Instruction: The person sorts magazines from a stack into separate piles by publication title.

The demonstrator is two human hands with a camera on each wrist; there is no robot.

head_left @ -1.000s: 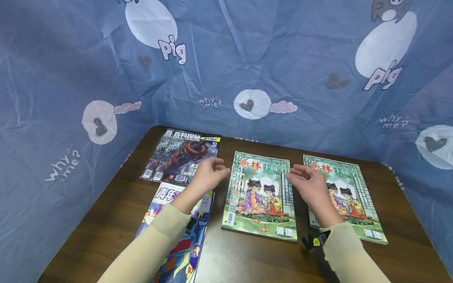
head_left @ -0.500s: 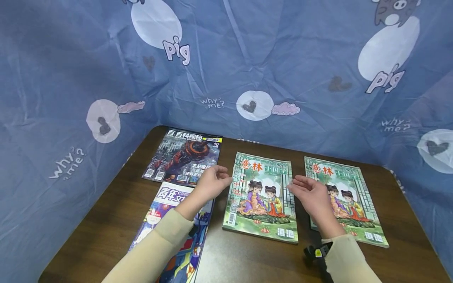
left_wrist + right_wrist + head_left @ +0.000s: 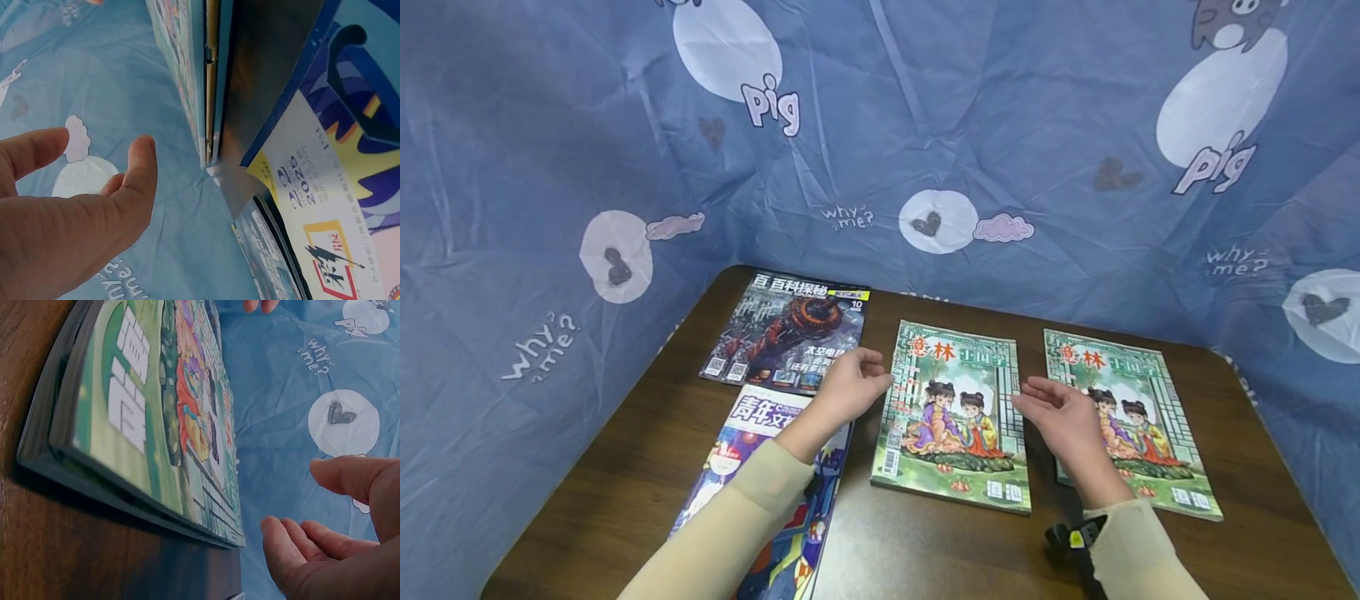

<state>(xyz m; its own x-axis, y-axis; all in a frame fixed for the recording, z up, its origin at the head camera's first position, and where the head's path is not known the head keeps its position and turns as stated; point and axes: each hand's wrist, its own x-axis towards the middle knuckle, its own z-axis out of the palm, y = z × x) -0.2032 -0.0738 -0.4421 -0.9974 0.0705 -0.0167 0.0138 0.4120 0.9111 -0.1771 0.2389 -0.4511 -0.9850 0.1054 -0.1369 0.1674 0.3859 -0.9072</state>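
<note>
A green magazine with two cartoon figures on its cover (image 3: 955,454) lies between my hands in the head view. In the right wrist view its edge shows another magazine (image 3: 44,425) stacked beneath. My left hand (image 3: 847,387) hovers by the left edge, holding nothing, fingers bent loosely and thumb apart. On the other side my right hand (image 3: 1067,421) is likewise free of any object, fingertips near the right edge. That hand partly covers a second green magazine (image 3: 1157,467) with the same cover, lying at the right.
A dark magazine with a red machine on it (image 3: 775,325) lies at the back left of the brown wooden table (image 3: 910,550). In front of it is a colourful purple magazine (image 3: 730,442), partly under the left sleeve. Blue printed cloth (image 3: 1037,150) hangs behind the table.
Both hands have come slightly nearer the person beside the middle magazine, which stays in place. The head view has shifted a little. No magazine has been picked up.
</note>
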